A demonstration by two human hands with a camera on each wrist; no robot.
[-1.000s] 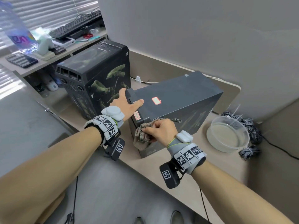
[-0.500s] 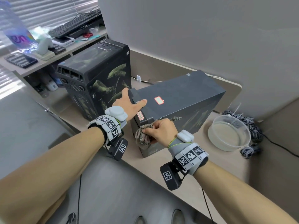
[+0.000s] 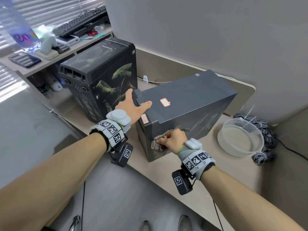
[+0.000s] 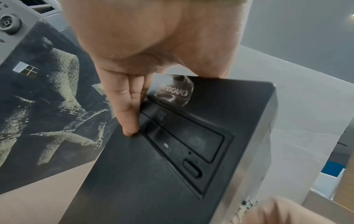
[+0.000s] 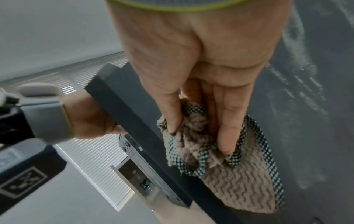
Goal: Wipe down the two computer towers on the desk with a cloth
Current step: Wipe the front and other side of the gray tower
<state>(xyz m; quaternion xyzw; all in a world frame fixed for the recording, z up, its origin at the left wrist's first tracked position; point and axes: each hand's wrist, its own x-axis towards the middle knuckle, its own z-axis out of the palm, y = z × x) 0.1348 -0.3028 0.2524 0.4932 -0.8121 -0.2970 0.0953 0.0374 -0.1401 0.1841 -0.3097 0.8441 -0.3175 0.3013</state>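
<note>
The right hand has thumb and fingers curled into a bunched brown cloth with a black-and-white checked hem, and presses it against the side panel of the nearer tower, low and close to its front corner. Dust streaks show on that panel beside the cloth in the right wrist view.

The left hand lies spread over the front top corner of the same tower: the thumb rests flat on the top face, and the straight fingers run down the front bezel beside the disc drive door, so the hand steadies the case without closing round it.

This tower stands upright on the table. Its long axis runs from the person's side toward the back wall, slanting right, with the front face turned to the person. A red-edged sticker sits on its top.

The second tower, black with green dust smears, stands upright just left of the first, front facing left and forward, apart from it by a narrow gap.

A clear bowl of water stands on the table to the right, next to coiled cables.
</note>
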